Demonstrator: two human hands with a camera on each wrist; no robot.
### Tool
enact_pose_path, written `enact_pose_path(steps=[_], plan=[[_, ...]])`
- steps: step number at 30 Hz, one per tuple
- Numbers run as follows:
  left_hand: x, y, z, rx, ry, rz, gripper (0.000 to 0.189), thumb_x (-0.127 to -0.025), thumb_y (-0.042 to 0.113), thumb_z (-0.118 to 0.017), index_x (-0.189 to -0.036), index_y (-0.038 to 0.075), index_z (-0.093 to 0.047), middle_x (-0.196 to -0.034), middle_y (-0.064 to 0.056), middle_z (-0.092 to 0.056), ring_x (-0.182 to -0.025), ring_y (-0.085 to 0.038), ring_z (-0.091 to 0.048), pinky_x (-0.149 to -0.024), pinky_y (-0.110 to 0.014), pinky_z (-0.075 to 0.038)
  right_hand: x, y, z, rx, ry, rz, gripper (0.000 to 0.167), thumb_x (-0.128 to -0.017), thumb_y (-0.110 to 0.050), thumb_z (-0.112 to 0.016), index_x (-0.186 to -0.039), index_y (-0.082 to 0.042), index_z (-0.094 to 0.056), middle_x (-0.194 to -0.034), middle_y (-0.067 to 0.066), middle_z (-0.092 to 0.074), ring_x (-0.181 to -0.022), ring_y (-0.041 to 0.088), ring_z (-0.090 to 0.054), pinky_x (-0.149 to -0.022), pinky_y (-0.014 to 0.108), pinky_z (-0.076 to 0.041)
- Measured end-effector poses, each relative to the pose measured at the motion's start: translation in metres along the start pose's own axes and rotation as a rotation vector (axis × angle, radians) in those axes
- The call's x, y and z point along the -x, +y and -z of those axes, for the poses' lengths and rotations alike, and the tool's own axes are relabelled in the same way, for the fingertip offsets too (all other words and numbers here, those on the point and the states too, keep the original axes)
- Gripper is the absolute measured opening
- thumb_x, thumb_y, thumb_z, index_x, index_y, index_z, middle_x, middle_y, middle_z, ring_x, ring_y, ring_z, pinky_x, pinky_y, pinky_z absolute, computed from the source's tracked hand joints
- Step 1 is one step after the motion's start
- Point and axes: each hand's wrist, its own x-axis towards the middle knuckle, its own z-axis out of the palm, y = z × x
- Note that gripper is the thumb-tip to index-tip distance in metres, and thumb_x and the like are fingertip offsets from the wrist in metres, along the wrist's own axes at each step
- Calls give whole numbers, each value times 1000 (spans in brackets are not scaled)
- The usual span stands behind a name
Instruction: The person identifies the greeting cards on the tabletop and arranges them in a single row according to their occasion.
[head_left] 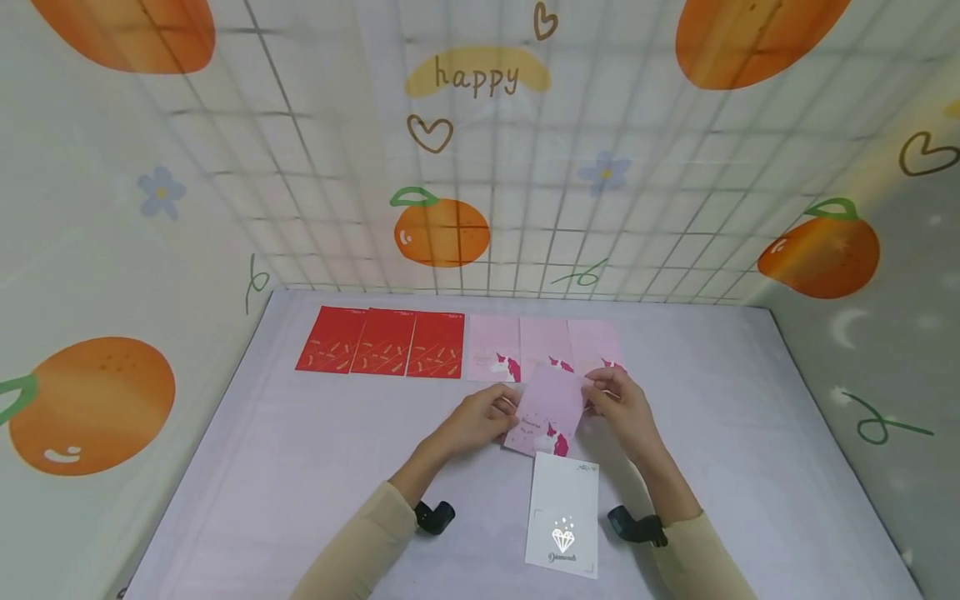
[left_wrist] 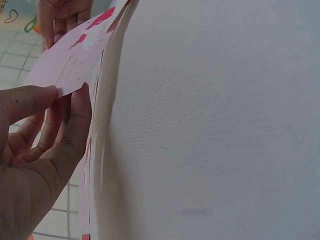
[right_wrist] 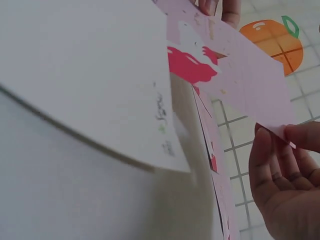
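Between both hands a pink card (head_left: 551,404) with a unicorn print is held up, tilted over the table. My left hand (head_left: 480,417) pinches its left edge; in the left wrist view the thumb of that hand (left_wrist: 42,145) lies on the printed face and the fingers are behind. The right hand (head_left: 618,408) pinches the opposite edge near the upper corner, seen also in the right wrist view, where the hand (right_wrist: 285,185) grips the pink card (right_wrist: 245,75) by thumb and fingers. Just below, a white card (head_left: 562,512) with a diamond print lies nearest the person.
Along the back runs a row of three red cards (head_left: 435,346) and three pink cards (head_left: 492,346), side by side and partly overlapping. The white table (head_left: 315,467) ends at a patterned curtain (head_left: 517,183) hung behind it, with a wire grid showing through.
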Motion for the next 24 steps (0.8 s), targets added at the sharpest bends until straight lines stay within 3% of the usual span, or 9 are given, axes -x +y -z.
enact_pose_path(steps=[6,14,24], plan=[[-1,-1,5,10,40,-5,25,-95,17,-69,-119,16,-60,-103,3,-63,-95,-16,-64,-76,-28,-57,2,1,-1,-23,-18,48,42,-99,-21,-66,-136,-6,-53,-108,21,-66,-92,29,-69,-79,32,-58],[-4,-1,11,131,99,0,25,-95,12,-68,-118,10,-59,-103,-3,-63,-90,-17,-68,-74,-31,-59,7,7,-9,-21,-49,9,46,-96,-29,-69,-135,-8,-55,-110,18,-66,-95,33,-68,-83,36,-57],[-5,-2,10,211,154,31,26,-95,12,-69,-119,11,-59,-102,-6,-63,-86,-19,-69,-72,-32,-59,14,13,-22,2,-85,-34,37,-95,-26,-70,-127,-13,-59,-106,13,-65,-90,30,-68,-80,34,-58]])
